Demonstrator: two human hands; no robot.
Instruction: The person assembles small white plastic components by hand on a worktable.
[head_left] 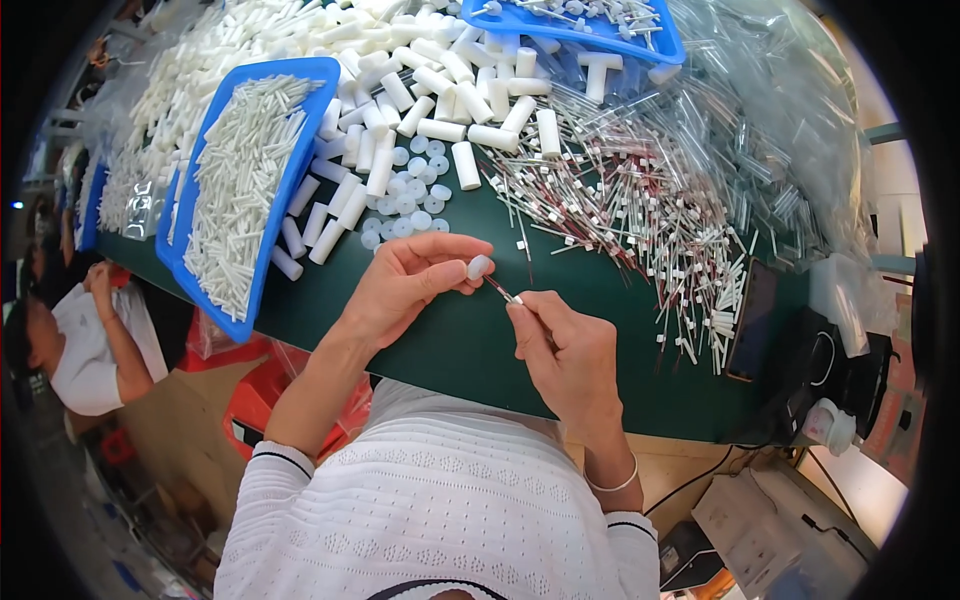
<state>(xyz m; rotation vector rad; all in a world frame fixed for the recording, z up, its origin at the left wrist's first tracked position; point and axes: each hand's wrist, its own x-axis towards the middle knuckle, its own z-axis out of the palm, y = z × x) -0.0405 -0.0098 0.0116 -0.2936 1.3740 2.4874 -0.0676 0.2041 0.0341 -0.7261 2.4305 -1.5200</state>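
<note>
Between the thumb and fingers of my left hand (415, 278) is a small translucent white cap (478, 267). My right hand (568, 350) pinches a thin dark rod with a white tip (502, 290), its far end meeting the cap; whether it has gone inside I cannot tell. Just beyond my left hand lies a cluster of similar round caps (408, 195). A large heap of similar thin dark rods with white ends (640, 215) spreads beyond my right hand. One loose rod (525, 245) lies apart from that heap.
A blue tray (262, 290) of short white tubes stands at the left, and another blue tray (590, 42) at the far side. White cylinders (440, 130) pile up across the back. Clear plastic tubes (740, 110) and a phone-like dark slab (752, 320) lie right. A co-worker (95, 340) sits left.
</note>
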